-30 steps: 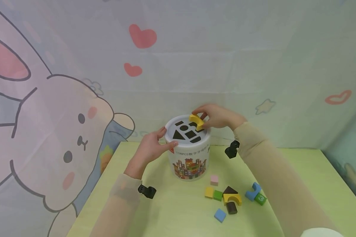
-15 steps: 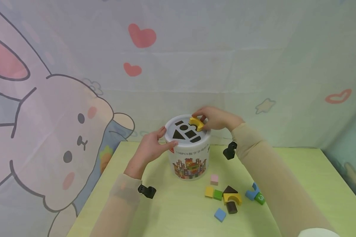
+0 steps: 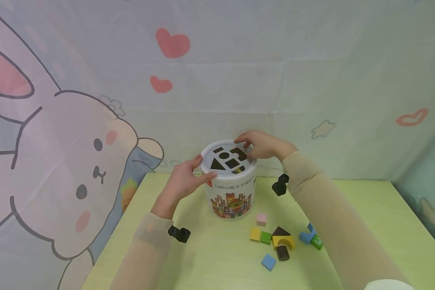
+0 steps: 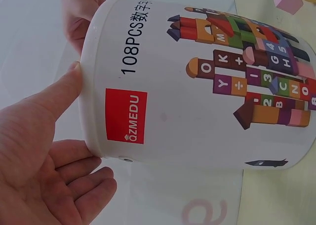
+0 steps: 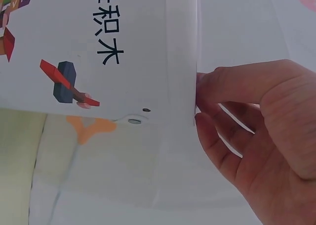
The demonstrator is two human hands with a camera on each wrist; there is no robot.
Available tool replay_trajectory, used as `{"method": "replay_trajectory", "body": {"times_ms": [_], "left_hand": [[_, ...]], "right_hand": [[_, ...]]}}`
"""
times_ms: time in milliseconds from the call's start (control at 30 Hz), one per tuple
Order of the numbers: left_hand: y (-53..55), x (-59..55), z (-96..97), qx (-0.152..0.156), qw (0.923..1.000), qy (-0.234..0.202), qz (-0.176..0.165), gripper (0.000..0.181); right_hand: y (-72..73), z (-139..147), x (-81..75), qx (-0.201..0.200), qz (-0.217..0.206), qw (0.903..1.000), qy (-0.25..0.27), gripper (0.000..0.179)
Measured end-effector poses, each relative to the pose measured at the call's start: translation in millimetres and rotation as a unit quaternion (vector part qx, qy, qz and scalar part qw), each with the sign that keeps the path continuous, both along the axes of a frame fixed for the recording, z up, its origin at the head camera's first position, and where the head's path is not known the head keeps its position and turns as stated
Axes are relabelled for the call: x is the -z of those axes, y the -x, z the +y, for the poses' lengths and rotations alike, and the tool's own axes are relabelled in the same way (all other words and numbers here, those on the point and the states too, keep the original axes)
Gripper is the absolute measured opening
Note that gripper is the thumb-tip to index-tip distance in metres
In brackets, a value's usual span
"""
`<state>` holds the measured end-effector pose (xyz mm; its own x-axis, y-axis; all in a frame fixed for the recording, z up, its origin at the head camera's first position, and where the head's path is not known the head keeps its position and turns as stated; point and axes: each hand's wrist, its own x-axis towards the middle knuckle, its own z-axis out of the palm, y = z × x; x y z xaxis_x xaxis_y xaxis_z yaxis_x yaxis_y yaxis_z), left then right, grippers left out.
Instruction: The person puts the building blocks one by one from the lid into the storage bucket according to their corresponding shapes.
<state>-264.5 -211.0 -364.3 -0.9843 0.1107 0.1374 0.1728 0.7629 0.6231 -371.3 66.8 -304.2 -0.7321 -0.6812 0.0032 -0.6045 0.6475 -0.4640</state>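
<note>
A white bucket (image 3: 230,197) of toy blocks stands upright on the table, its lid (image 3: 207,164) cut with shaped holes. My left hand (image 3: 183,179) steadies it, thumb and fingers spread around the left of the rim; in the left wrist view the thumb tip presses the lid edge. At the lid's right side my right hand (image 3: 262,144) hovers with bent fingers over the arch-shaped hole (image 3: 239,153). In the right wrist view the right fingertips meet the lid edge, and no block shows between them. A bit of yellow shows through the front slot (image 3: 238,170).
Right of the bucket lie a pink block (image 3: 261,219), a yellow block (image 3: 255,234), a green block (image 3: 266,238), a brown triangle (image 3: 280,231), a yellow arch (image 3: 288,241), a dark brown block (image 3: 282,253) and a blue block (image 3: 268,262). A blue arch (image 3: 306,237) lies by the right sleeve.
The yellow arch block that my right hand pinched has gone down through the arch-shaped hole and out of the fingers. The left hand keeps its place on the rim.
</note>
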Motion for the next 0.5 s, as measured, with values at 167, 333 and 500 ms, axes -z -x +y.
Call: {"method": "replay_trajectory", "body": {"times_ms": [167,333,500], "left_hand": [[-0.4,-1.7,1.4,0.004,1.0000,-0.001,0.002,0.091],[0.7,-1.1,2.3,0.006,1.0000,0.000,0.002,0.092],[1.3,-0.2,3.2,0.008,1.0000,-0.001,0.001,0.091]], "right_hand": [[-0.7,2.3,0.4,0.005,0.003,1.0000,0.001,0.067],[-1.7,4.1,1.2,0.009,0.004,0.9999,0.005,0.066],[-1.2,6.7,4.3,0.015,0.004,0.9998,0.008,0.065]]}}
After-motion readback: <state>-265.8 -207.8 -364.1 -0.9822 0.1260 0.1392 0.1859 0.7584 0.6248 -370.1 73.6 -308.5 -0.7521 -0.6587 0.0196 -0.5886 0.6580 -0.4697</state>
